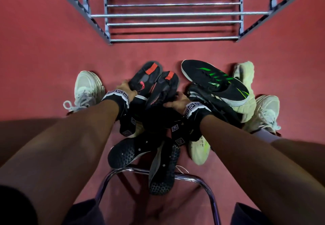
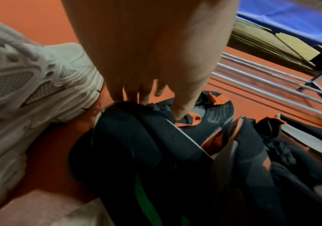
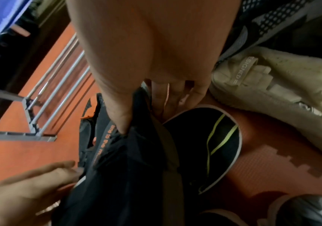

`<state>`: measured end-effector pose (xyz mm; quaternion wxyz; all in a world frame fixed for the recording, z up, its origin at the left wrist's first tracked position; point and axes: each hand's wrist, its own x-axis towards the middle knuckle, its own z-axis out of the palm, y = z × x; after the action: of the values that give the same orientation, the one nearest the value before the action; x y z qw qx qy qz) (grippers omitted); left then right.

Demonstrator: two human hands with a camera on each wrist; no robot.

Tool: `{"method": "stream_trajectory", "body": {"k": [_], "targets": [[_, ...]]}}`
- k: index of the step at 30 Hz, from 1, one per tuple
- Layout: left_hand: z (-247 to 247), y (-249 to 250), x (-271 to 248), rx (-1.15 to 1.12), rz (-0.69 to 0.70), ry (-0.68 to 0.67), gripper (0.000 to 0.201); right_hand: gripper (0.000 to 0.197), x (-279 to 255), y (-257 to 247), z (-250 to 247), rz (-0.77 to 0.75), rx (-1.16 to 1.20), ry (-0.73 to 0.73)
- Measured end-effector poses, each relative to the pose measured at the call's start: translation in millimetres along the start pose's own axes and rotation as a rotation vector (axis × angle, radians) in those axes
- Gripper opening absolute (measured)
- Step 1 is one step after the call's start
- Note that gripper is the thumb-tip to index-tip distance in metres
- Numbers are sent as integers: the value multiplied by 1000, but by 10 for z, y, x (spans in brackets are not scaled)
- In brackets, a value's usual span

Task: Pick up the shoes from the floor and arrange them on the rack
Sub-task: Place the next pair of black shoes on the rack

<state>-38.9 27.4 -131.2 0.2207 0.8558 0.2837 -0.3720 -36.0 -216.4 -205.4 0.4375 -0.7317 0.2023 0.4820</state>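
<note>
A pair of black shoes with orange tabs lies toe-forward at the front of a pile on the red floor. My left hand [image 1: 125, 87] grips the left shoe [image 1: 146, 77] at its heel. In the left wrist view the thumb of this hand [image 2: 156, 105] is hooked inside the collar of the shoe [image 2: 212, 116], with the fingers outside. My right hand [image 1: 175, 100] pinches the right shoe [image 1: 166, 85] at its collar. In the right wrist view that hand [image 3: 146, 119] has the thumb on one side of the shoe [image 3: 117, 168] and the fingers behind. The metal rack [image 1: 173, 15] stands ahead, its bars bare.
A black shoe with green stripes [image 1: 217, 82] lies on cream shoes [image 1: 246, 77] at the right. Two black shoes with knobbed soles [image 1: 135, 152] lie near me over a chrome stool frame [image 1: 195, 179]. White sneakers on my feet [image 1: 88, 89] flank the pile.
</note>
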Motion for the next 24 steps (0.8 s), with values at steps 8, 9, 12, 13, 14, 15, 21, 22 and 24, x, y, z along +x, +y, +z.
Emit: {"method": "stream_trajectory", "body": {"k": [8, 9, 12, 13, 14, 15, 21, 22, 24], "targets": [[-50, 9, 132, 124, -15, -80, 63, 55, -347, -283, -108, 36, -31, -9], [-66, 24, 130, 122, -19, -90, 61, 56, -357, -286, -117, 45, -21, -11], [-108, 83, 122, 108, 20, -120, 42, 65, -319, -233, -113, 69, 13, -6], [-137, 103, 114, 145, 21, -131, 32, 63, -331, -238, -106, 68, 28, -5], [-167, 127, 105, 188, 9, -131, 24, 58, -356, -256, -98, 67, 40, 1], [-197, 134, 96, 225, 1, -101, 21, 53, -405, -294, -101, 64, 51, 5], [-390, 232, 12, 407, -9, -39, 42, 55, -559, -408, -167, 35, 43, -15], [-446, 262, -36, 439, -31, -29, 43, 51, -569, -412, -184, 31, 16, -6], [-581, 295, -171, 479, -35, 29, 40, 57, -445, -371, -229, 13, -79, 38]]}}
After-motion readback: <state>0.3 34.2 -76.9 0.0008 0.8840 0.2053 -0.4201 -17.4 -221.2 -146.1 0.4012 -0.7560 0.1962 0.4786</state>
